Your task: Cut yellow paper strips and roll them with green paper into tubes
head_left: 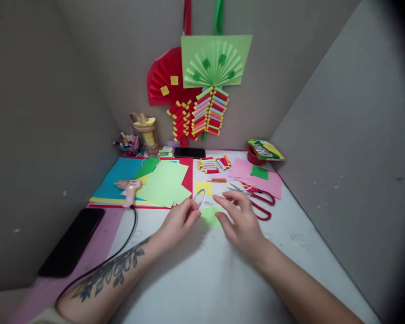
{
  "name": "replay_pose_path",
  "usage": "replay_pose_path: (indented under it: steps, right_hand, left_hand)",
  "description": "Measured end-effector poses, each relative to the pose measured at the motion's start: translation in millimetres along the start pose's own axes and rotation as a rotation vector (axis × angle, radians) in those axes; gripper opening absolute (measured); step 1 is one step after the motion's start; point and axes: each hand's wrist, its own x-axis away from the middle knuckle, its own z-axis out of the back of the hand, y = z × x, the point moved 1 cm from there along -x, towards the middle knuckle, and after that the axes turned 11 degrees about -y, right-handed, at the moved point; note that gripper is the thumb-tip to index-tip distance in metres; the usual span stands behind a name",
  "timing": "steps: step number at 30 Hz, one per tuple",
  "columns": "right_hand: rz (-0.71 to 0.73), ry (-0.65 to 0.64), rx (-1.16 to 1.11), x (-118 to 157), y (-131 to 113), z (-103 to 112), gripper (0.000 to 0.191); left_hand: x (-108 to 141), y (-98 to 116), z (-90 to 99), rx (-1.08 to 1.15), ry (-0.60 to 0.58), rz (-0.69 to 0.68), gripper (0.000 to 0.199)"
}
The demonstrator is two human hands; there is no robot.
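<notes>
My left hand (180,220) is closed, pinching a thin white ring (201,198) between thumb and fingertips above the middle of the table. Just to the right, my right hand (238,216) is held in the air with thumb and fingers apart and nothing in it. Below and between the hands lies a light green paper square (211,217), and a yellow paper square (204,187) sits behind the ring. Red-handled scissors (263,198) rest beyond my right hand, partly hidden by it. An orange-handled tool (218,180) lies behind the yellow square.
A pink glue gun (131,191) with a black cord rests on coloured paper sheets (165,182) at left. Small paper rolls (207,164) lie farther back. A black phone (72,242) is front left; a red bowl (254,156) stands back right. Paper fan ornaments (218,63) hang behind.
</notes>
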Motion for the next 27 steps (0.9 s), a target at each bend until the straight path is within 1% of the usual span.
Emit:
replay_pose_path:
  steps: [3,7,11,17,22,27]
  right_hand:
    - [-0.027,-0.013,-0.033,2.9,8.3,-9.6,0.043]
    - [-0.028,-0.011,-0.065,5.7,17.7,-19.9,0.032]
    - [-0.019,0.009,-0.081,9.1,21.1,-22.4,0.022]
    - [-0.074,-0.036,-0.119,12.6,24.5,-25.3,0.012]
    - [-0.087,-0.073,-0.138,12.9,26.6,-29.3,0.02]
    - [-0.09,-0.037,-0.129,13.6,26.9,-31.0,0.013]
  left_hand:
    - [-0.5,-0.5,-8.0,-0.044,-0.071,-0.016,0.015]
    - [-1.6,-2.5,-12.3,-0.096,-0.145,0.005,0.014]
    - [-4.6,-4.6,-13.3,-0.092,-0.152,0.023,0.013]
    - [-7.5,-9.8,-15.0,-0.025,-0.155,0.013,0.016]
    - [-8.3,-10.7,-14.6,-0.044,-0.133,-0.028,0.023]
    - [-7.2,-11.9,-14.0,-0.039,-0.148,-0.033,0.025]
